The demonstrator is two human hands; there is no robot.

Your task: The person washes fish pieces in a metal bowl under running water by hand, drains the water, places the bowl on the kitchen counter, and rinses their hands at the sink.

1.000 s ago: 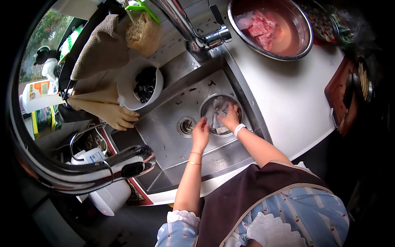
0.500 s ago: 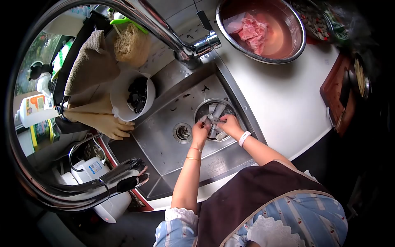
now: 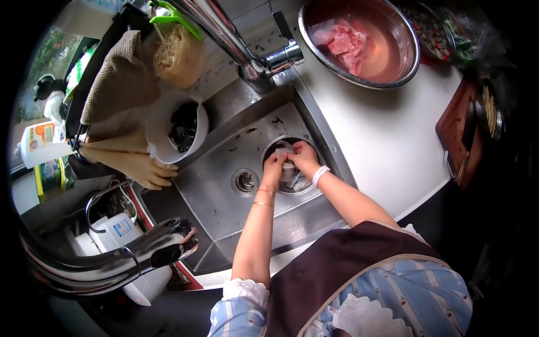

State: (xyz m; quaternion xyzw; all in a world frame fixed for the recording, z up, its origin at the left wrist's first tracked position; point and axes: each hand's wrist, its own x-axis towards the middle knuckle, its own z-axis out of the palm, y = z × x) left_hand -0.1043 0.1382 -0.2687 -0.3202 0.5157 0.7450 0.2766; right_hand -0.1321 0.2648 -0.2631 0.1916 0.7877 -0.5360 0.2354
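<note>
A round metal bowl [image 3: 314, 145] sits in the steel sink [image 3: 216, 210], with wet, silvery-grey pieces [image 3: 297, 181] in it. Over the bowl my left hand [image 3: 273, 168] and my right hand [image 3: 305, 158] are close together, fingers closed on one pale, thin piece [image 3: 285, 149] between them. The fingertips partly cover that piece. Left of the bowl is the drain [image 3: 245, 181], with dark scraps in its strainer. More dark scraps lie on the sink floor behind it.
A white tub [image 3: 159, 135] of dark pieces stands at the sink's left edge, beside a rubber glove [image 3: 135, 164]. The curved tap [image 3: 84, 269] arches over the left. A bowl of meat in water [image 3: 387, 56] and a brown board [image 3: 449, 126] are on the right.
From lying apart, spread over the bowl, my hands have come together, and a pale piece is now lifted between them. The whole view has shifted slightly.
</note>
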